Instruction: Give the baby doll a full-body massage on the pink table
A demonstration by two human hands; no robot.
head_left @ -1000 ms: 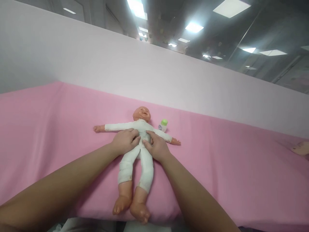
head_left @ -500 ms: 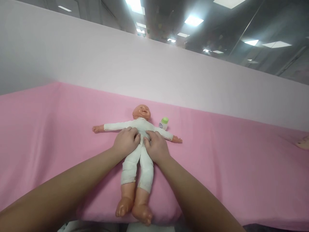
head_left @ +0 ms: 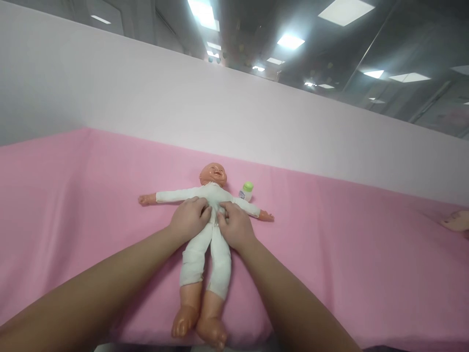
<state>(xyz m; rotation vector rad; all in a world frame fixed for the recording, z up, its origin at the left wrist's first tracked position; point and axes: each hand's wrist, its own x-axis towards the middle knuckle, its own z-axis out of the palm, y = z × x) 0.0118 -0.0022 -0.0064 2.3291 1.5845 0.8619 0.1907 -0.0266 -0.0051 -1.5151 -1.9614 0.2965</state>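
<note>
Your left hand (head_left: pixel 189 219) lies palm down on the doll (head_left: pixel 207 230) at the centre of the frame, fingers curled a little and pressed onto the white cloth of its belly; your right hand (head_left: pixel 234 226) lies just beside it on the other side of the belly, fingers bent the same way, thumb and fingertips pressing into the fabric; the two hands almost meet over the middle of the torso, and whether either is pinching a fold of cloth you cannot tell from this view. The doll lies on its back on the pink sheet (head_left: pixel 73 205), head toward the upper part of the frame, arms stretched out to left and right, bare feet hanging at the near edge of the bed at bottom centre; its suit is white and covers arms and legs. A small bottle with a green cap (head_left: pixel 246 191) stands just beside the doll's shoulder, right of the head. A pale wall (head_left: pixel 146 102) runs behind the bed across the frame; at the far right edge a foot (head_left: pixel 456 221) rests on the sheet.
</note>
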